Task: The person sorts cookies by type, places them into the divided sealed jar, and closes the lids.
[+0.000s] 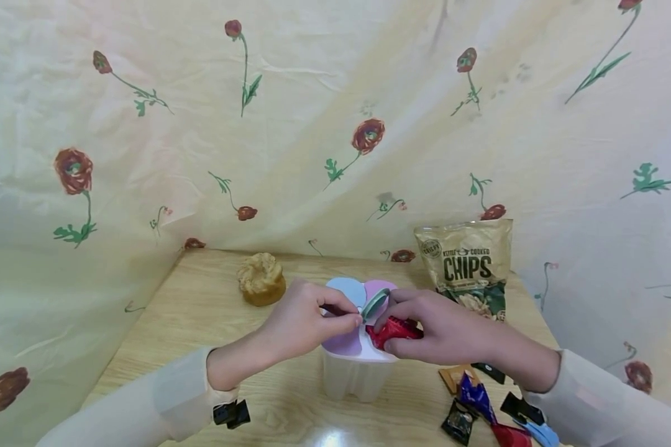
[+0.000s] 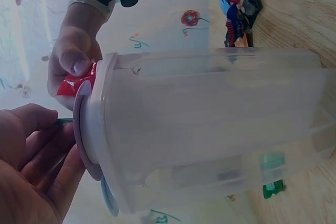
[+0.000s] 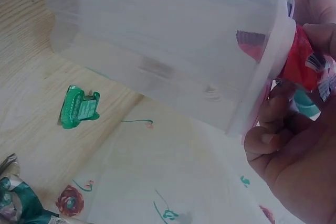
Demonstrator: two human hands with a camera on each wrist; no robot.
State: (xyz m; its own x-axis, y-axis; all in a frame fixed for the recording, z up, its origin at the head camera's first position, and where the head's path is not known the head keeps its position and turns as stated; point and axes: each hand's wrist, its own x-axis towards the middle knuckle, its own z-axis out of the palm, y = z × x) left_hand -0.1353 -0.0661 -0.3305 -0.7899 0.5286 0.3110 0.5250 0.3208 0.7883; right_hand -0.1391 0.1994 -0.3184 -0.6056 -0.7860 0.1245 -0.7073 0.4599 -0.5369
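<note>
A translucent container (image 1: 353,375) with a white rim stands on the wooden table, topped by blue, pink and purple lids and a raised green lid (image 1: 375,305). My left hand (image 1: 312,315) pinches that green lid at its edge, thumb against finger. Between the thumb and fingers of my right hand (image 1: 444,326) is a red wrapped packet (image 1: 394,333) at the uncovered opening. Part of the packet shows through the container wall (image 3: 173,40) in the right wrist view, so it is partly inside. The fingers partly hide it from above.
A golden chips bag (image 1: 470,264) leans at the back right. Several small wrapped packets (image 1: 475,397) lie to the right, near my right sleeve. A round bun-like thing (image 1: 261,279) sits back left. A green packet (image 3: 79,107) lies behind the container.
</note>
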